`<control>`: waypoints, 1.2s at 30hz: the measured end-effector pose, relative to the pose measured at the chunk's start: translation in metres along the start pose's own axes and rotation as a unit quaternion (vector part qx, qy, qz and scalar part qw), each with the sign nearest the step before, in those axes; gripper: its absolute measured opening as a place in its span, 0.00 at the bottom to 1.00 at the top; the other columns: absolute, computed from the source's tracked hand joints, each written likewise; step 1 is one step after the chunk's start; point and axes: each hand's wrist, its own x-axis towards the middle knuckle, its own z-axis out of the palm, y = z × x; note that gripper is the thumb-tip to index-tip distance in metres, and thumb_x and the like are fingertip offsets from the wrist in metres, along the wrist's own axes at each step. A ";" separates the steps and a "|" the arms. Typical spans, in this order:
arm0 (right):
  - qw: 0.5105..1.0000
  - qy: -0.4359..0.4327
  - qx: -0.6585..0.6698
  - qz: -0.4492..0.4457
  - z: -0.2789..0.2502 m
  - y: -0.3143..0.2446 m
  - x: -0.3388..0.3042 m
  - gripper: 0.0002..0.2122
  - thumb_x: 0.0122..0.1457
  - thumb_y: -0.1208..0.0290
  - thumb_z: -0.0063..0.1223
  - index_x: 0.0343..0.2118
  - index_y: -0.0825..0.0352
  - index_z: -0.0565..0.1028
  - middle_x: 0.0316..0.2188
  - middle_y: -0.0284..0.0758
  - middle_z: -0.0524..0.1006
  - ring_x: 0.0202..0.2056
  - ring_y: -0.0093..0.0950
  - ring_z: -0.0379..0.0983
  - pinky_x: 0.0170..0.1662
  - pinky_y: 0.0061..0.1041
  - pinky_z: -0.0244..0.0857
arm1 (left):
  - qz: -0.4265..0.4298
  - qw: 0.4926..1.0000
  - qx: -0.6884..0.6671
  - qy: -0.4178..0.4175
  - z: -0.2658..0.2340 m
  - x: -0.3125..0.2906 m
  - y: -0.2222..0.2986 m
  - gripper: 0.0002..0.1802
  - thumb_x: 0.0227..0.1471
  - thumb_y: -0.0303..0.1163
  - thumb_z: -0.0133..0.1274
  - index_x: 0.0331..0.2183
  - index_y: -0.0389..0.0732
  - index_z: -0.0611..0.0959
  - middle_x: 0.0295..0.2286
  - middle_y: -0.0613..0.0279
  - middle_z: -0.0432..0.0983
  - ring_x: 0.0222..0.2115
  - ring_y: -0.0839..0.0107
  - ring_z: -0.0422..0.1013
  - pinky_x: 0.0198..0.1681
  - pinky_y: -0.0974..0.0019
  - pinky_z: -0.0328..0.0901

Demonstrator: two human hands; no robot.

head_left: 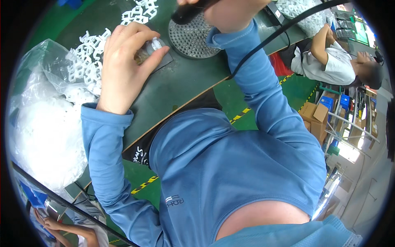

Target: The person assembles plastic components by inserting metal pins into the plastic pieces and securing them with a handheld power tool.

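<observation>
My left hand (125,57) has its thumb and forefinger closed round a small white plastic part (155,43). That part sits at a small block-like holder (163,62) on the dark green table. At the top edge, my right hand (234,14) is wrapped round a black rounded tool (186,15); its far end is cut off, so I cannot make out its kind. Beneath the tool lies a round grey tray (175,37) dotted all over with small holes or pieces. White angular plastic pieces (85,55) are heaped to the left of my left hand.
A large clear plastic bag (49,136) of white parts bulges at the left. More white pieces (140,12) lie at the far side. A black cable (279,31) crosses my right arm. Co-workers (329,61) sit to the right and at lower left. Another bag (302,14) stands at upper right.
</observation>
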 end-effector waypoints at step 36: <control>0.995 -0.028 0.045 0.081 0.050 -0.023 -0.021 0.45 0.57 0.42 0.63 0.64 0.75 0.60 0.27 0.43 0.76 0.21 0.26 0.72 0.26 0.24 0.70 | 0.011 1.000 0.018 0.022 0.006 -0.016 -0.003 0.15 0.42 0.31 0.69 0.30 0.36 0.81 0.31 0.60 0.73 0.35 0.57 0.69 0.40 0.58 0.64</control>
